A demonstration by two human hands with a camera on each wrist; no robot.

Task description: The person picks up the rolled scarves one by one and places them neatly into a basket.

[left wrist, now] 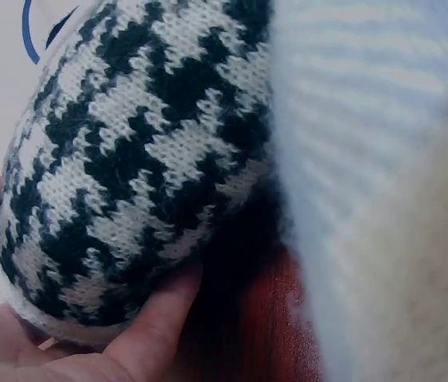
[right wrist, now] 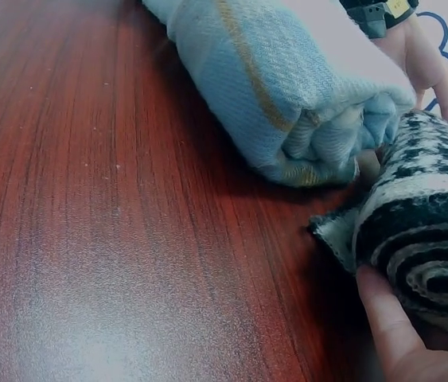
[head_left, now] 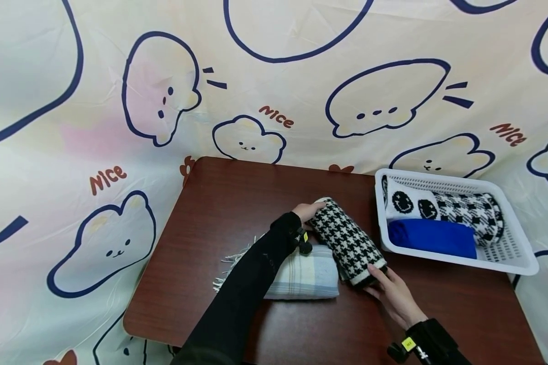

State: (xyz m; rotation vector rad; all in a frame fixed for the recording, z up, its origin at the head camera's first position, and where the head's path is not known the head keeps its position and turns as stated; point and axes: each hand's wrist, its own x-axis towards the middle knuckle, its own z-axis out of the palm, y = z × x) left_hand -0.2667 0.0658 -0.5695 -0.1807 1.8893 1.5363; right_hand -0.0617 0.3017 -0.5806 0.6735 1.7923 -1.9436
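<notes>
A rolled black-and-white houndstooth scarf (head_left: 347, 241) lies slanted across the middle of the table, its spiral end showing in the right wrist view (right wrist: 446, 278). My left hand (head_left: 307, 212) grips its far end, thumb and fingers on opposite sides in the left wrist view. At the near end my right hand (head_left: 395, 294) holds the roll with the thumb on top and fingers at the side. Just left of it rests a folded light-blue plaid scarf (head_left: 306, 276) with white fringe, partly hidden by my left sleeve.
A white plastic basket (head_left: 456, 266) stands at the right of the table (head_left: 237, 192). Inside are a blue roll (head_left: 431, 238), a white roll with black smiley faces (head_left: 411, 200) and a black-and-white patterned roll (head_left: 470, 213). A patterned cloth hangs behind the table.
</notes>
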